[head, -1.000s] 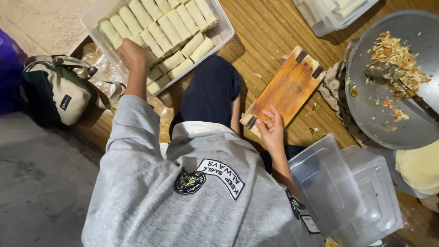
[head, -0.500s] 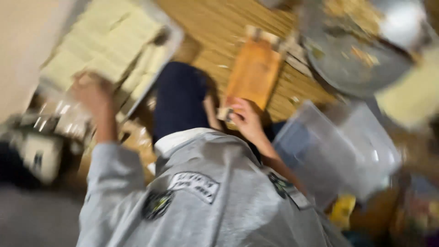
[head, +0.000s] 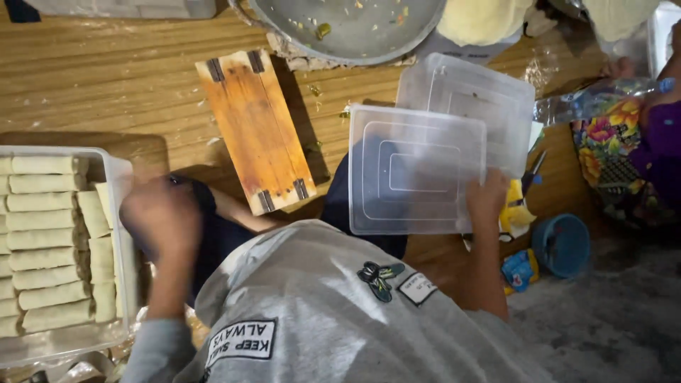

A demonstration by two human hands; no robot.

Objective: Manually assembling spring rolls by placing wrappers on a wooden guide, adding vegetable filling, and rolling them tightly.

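two hands apart, right hand (head: 488, 197) gripping clear lid (head: 415, 170), left hand (head: 157, 220) blurred, grip unclear

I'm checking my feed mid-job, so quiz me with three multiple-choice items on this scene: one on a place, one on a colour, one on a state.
1. Where does the orange-brown rectangular wooden board lie?
A. Inside the metal pan
B. On the wooden floor, between the clear plastic container of pale rolls and the clear square plastic lid
C. On top of the rolls

2. What colour is the small round tub at the far right?
A. Blue
B. Red
C. White

3. What is the right hand doing?
A. Resting flat on the floor
B. Holding a roll
C. Gripping the clear lid by its edge

Answers:
1. B, since the board lies on the planks between the two.
2. A, since its rim and wall are blue.
3. C, since the fingers wrap around the lid's right edge.
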